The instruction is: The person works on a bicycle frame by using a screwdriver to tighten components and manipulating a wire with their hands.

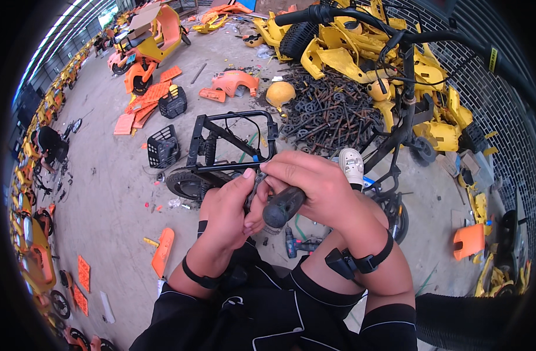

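Black handle (284, 207) sits in the right hand (323, 184), fingers wrapped around it, just this side of the metal frame (194, 143). Left hand (226, 205) curls close by; whether it grips anything, I cannot tell.

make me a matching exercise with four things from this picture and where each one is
Things
1. dark handle
2. power drill
3. white shoe
4. yellow panels

Places
A. heaped near the brick-patterned wall
B. gripped in the right hand
C. just beyond the right hand
D. on the floor, nearer the person than the right hand

Pairs: 1-B, 2-D, 3-C, 4-A
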A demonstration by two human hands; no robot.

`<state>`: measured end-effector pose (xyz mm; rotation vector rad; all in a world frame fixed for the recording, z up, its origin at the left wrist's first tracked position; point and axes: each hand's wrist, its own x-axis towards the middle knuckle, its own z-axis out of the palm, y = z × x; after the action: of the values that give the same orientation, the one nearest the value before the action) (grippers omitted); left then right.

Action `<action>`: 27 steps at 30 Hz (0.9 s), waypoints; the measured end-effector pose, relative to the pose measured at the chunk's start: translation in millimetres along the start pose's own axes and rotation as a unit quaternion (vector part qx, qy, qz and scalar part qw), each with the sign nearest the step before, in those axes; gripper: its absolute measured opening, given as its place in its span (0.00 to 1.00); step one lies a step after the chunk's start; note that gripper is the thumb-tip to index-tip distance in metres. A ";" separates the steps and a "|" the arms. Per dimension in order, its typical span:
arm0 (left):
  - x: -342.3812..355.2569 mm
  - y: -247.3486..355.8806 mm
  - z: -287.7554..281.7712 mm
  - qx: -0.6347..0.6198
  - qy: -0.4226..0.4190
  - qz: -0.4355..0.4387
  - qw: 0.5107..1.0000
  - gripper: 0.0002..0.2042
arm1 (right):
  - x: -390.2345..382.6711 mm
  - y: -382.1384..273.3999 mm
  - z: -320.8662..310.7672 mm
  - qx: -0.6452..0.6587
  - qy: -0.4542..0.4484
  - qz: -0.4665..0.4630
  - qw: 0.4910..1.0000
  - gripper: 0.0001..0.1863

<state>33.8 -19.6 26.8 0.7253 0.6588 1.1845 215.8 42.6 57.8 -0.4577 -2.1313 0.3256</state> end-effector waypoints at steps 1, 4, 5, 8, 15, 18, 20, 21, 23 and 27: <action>-0.4 -0.7 1.0 0.042 0.017 0.022 0.999 0.23 | -1.8 1.5 -0.2 -0.010 -0.006 -0.010 1.000 0.20; -1.4 -3.4 2.2 0.141 0.052 0.075 0.986 0.23 | -1.8 0.2 -0.5 -0.029 -0.015 -0.025 0.999 0.22; -0.9 -3.8 1.7 0.158 0.054 0.086 0.982 0.23 | -1.9 0.9 -1.4 -0.031 -0.016 -0.028 0.999 0.22; -5.1 -3.1 5.5 0.255 0.080 0.130 0.955 0.23 | -0.8 -0.1 -1.6 -0.040 -0.013 -0.042 0.998 0.16; -7.7 -7.6 14.5 0.297 0.104 0.179 0.932 0.23 | -1.2 -0.1 -2.0 -0.044 -0.016 -0.045 0.998 0.13; -6.0 -8.7 14.1 0.350 0.130 0.207 0.904 0.22 | -2.8 2.0 0.0 -0.063 -0.013 -0.059 0.996 0.14; -5.9 -10.6 15.2 0.348 0.141 0.208 0.903 0.22 | -4.6 0.2 0.9 -0.082 -0.011 -0.063 0.995 0.15; -6.3 -11.2 15.1 0.347 0.148 0.208 0.902 0.22 | -5.0 -1.3 1.6 -0.091 -0.010 -0.066 0.994 0.15; -5.6 -12.4 11.7 0.352 0.150 0.218 0.898 0.22 | -3.7 -3.9 2.5 -0.096 0.001 -0.066 0.993 0.16; -10.0 -7.4 13.6 0.379 0.169 0.198 0.888 0.22 | -5.8 -4.9 7.6 -0.100 0.029 -0.072 0.992 0.21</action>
<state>46.1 -32.9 29.9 1.3732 1.3520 1.4455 211.6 35.2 51.2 -0.4188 -2.1357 0.0156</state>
